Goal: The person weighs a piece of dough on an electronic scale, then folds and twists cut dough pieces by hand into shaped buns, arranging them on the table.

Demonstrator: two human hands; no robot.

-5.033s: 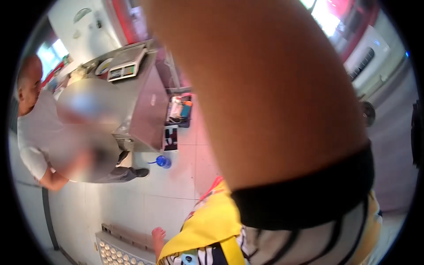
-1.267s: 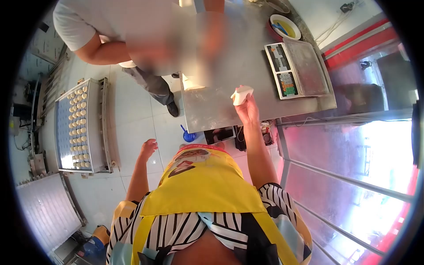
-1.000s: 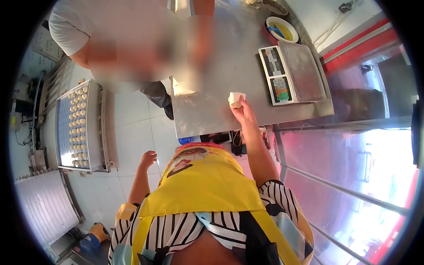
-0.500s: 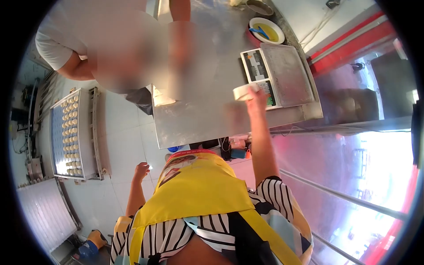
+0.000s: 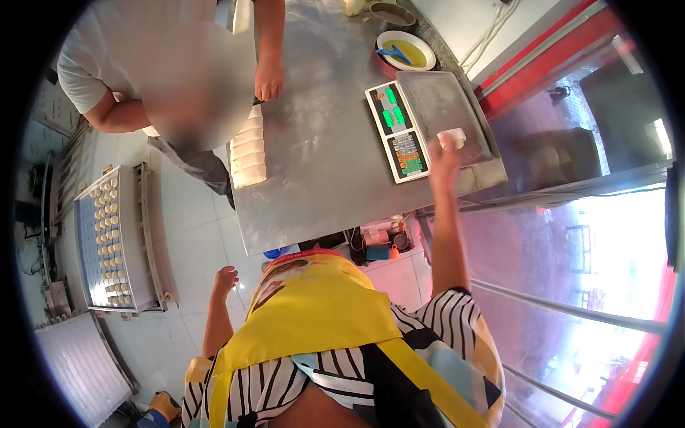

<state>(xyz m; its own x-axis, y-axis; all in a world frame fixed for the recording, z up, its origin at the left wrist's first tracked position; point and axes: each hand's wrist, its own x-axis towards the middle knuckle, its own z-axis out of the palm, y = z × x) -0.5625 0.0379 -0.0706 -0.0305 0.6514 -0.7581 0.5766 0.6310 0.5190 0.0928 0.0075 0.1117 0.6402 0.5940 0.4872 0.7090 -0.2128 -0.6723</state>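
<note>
My right hand (image 5: 444,158) grips a pale piece of dough (image 5: 457,135) above the metal pan of the digital scale (image 5: 421,93); whether the dough touches the pan I cannot tell. Green digits glow on the scale's display (image 5: 391,107). My left hand (image 5: 226,278) hangs low beside my yellow apron (image 5: 321,314), away from the table, its fingers loosely bent and nothing visible in them. A row of cut dough pieces (image 5: 248,153) lies along the table's left edge, near a co-worker's hand (image 5: 270,82).
Behind the scale on the metal table (image 5: 314,185) stands a bowl (image 5: 421,46) of yellow liquid with a blue utensil, near a round metal dish (image 5: 392,13). The co-worker (image 5: 114,64) stands at the left. A tray (image 5: 89,246) of small dough pieces sits on a rack farther left.
My right hand has carried the dough piece rightward from the scale's keypad side to over its pan. Green digits now show on the display. The left hand has barely moved.
</note>
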